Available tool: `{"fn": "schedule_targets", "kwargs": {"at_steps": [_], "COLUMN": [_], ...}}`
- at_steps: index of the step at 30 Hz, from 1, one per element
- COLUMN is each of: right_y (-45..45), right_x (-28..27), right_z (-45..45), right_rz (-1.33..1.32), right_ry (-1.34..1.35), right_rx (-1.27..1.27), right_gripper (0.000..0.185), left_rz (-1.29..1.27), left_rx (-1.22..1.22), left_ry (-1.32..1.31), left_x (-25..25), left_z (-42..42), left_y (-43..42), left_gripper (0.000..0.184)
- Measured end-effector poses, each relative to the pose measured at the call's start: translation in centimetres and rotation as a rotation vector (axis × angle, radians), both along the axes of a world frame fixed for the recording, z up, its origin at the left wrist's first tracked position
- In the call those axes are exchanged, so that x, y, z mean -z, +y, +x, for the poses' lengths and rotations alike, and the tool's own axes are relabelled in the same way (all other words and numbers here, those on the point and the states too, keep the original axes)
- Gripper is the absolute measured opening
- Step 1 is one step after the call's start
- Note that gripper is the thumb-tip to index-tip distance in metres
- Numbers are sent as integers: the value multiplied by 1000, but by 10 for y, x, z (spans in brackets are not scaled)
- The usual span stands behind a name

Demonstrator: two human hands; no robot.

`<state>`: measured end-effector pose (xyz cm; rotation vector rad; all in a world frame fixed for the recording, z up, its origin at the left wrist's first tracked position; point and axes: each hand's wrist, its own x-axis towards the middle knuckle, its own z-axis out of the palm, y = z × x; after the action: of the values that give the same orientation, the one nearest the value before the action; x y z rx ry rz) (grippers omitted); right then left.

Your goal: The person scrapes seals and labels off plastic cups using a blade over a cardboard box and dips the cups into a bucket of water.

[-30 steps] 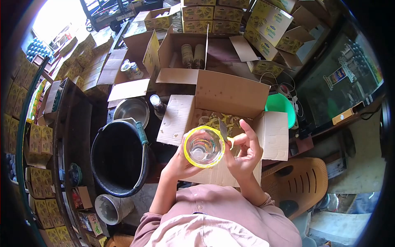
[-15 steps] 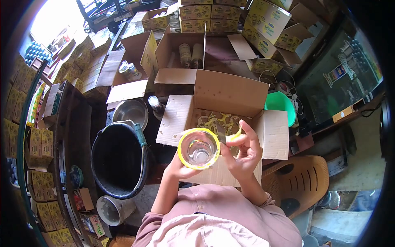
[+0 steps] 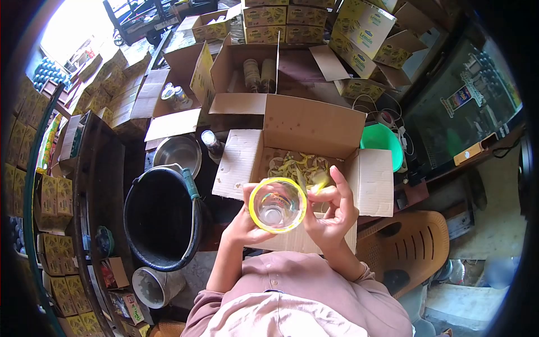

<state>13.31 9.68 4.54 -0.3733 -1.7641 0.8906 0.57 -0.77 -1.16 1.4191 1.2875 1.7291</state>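
Observation:
My left hand [image 3: 246,224] is wrapped round a clear plastic cup [image 3: 275,199] with a bright yellow rim, its mouth tilted up toward me. Against the cup's right side, my right hand [image 3: 332,219] pinches a thin, flat blade [image 3: 301,178], whose handle is hidden by the fingers. The blade's tip points away from me, over the open carton. A blurred yellow strip [image 3: 320,184] shows just beyond the right fingers; whether they touch it I cannot tell. Inside the carton [image 3: 314,123] below lie several curled yellow scraps [image 3: 297,164].
To the left stand a black bucket [image 3: 160,219], a steel bowl [image 3: 178,154] and a whitish pail [image 3: 157,286]. A green basin [image 3: 382,143] sits right of the carton, near a brown plastic chair [image 3: 410,247]. Another open carton [image 3: 244,62] at the back holds stacked cups [image 3: 259,76].
The cup has shifted slightly right and its yellow rim is turned a little. The yellow strip, earlier raised at my right fingertips, is now lower and blurred over the carton.

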Motion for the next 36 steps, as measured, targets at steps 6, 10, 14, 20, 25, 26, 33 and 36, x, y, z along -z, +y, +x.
{"fn": "schedule_targets", "kwargs": {"at_steps": [6, 10, 14, 20, 25, 26, 33, 36], "right_y": [4, 2, -4, -9, -11, -10, -3, -4], "right_x": [-5, 0, 1, 6, 8, 8, 6, 0], "right_z": [0, 4, 2, -1, -3, -3, -2, -2], "right_rz": [-195, -220, -217, -58, 28, 27, -25, -216], "right_ry": [44, 51, 65, 31, 25, 18, 11, 21], "right_rx": [-106, -100, -94, 21, 47, 49, 23, -37], "right_gripper": [68, 67, 65, 68, 66, 66, 68, 69], "left_rz": [77, 24, 122, 126, 87, 100, 42, 73], "left_rx": [31, 7, 72, 0, -77, -84, -118, -125], "left_ry": [-6, -166, -319, -279, -290, -286, 43, -14], "left_x": [-8, -16, -17, -17, -6, -4, -6, -6], "left_z": [0, 0, 5, 13, 21, 21, 16, 16], "left_y": [1, 3, 6, 14, 16, 16, 10, 12], "left_gripper": [70, 63, 62, 68, 71, 71, 70, 68]}}
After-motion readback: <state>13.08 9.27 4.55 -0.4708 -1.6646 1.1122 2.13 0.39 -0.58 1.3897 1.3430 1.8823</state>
